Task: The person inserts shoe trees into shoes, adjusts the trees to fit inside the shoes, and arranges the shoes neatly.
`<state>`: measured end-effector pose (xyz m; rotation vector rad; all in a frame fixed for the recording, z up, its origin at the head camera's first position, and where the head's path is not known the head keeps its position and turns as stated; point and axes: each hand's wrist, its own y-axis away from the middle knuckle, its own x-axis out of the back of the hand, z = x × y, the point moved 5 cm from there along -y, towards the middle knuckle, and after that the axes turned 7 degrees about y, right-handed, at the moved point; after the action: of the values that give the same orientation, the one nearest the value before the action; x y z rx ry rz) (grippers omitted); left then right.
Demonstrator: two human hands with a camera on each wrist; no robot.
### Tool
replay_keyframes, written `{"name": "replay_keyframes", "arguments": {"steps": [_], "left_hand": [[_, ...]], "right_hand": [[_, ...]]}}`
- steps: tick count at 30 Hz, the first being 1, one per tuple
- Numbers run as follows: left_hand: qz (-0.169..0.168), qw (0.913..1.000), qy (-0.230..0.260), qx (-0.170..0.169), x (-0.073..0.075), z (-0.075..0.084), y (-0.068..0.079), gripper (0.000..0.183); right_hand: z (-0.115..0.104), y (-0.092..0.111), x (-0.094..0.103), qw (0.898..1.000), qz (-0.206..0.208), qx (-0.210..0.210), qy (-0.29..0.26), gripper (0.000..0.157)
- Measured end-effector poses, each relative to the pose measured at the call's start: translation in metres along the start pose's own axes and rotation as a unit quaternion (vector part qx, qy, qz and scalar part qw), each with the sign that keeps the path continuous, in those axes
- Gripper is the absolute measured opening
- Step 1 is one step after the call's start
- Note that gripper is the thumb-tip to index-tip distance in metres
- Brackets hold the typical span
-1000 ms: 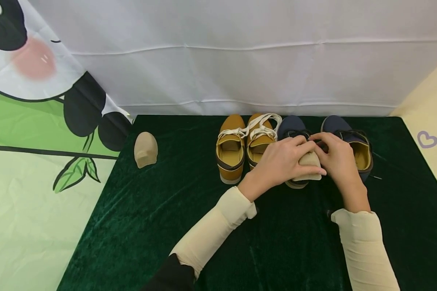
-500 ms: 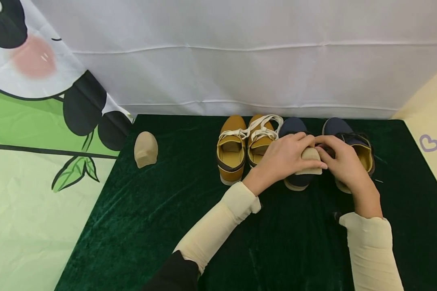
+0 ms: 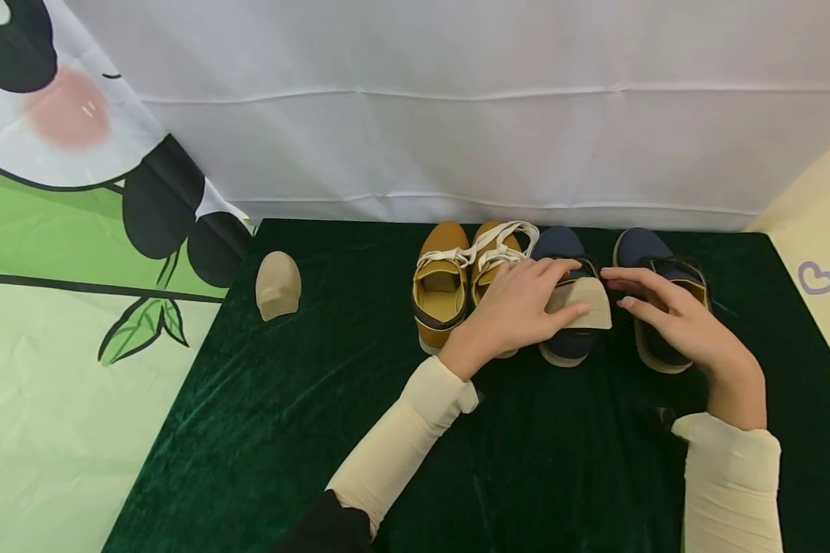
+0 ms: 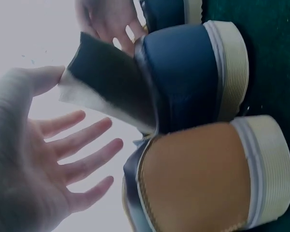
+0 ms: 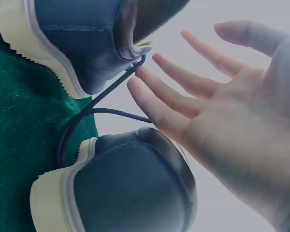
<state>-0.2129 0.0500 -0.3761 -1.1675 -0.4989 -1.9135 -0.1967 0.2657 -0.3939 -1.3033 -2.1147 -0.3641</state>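
Observation:
In the head view a beige toe-shaped shoe insert [image 3: 591, 301] sticks up, tilted, from the opening of the left navy shoe [image 3: 559, 241]. My left hand [image 3: 508, 307] hovers at its left side with spread fingers. In the left wrist view the thumb tip is at the insert's [image 4: 108, 72] edge, perhaps touching it; the other fingers hold nothing. My right hand [image 3: 692, 326], loosely extended, is above the right navy shoe [image 3: 642, 244] and covers part of it. The right wrist view shows the fingers near a dark lace [image 5: 104, 96], gripping nothing. The insert's lower end is hidden inside the shoe.
Two tan shoes [image 3: 444, 236] with white laces [image 3: 514, 230] stand left of the navy pair, the nearer one close beside it. A second beige insert [image 3: 278, 286] lies at the far left on the dark green cloth [image 3: 304, 430]. A white sheet [image 3: 415, 153] hangs behind.
Both hands have come off their hold on the insert and drawn apart. The right hand has moved right and toward me; the left has shifted slightly left. The insert stays in the shoe opening.

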Motion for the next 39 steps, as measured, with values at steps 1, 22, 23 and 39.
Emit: {"name": "replay_keyframes", "arguments": {"steps": [1,22,23,39], "left_hand": [[-0.011,0.9998,-0.007,0.012,0.000,-0.002,0.001,0.069],[-0.026,0.9993,-0.024,0.014,-0.011,-0.016,0.004,0.063],[-0.025,0.9993,-0.027,0.013,-0.011,-0.016,0.004,0.062],[0.020,0.9966,-0.079,0.005,-0.014,-0.018,-0.012,0.058]], "right_hand": [[0.000,0.001,0.001,1.000,-0.003,0.001,-0.002,0.046],[-0.005,-0.008,-0.012,0.998,-0.020,-0.049,0.030,0.061],[-0.005,-0.008,-0.013,0.998,-0.016,-0.046,0.031,0.060],[0.009,-0.026,-0.004,0.999,0.001,-0.006,0.031,0.050]]}}
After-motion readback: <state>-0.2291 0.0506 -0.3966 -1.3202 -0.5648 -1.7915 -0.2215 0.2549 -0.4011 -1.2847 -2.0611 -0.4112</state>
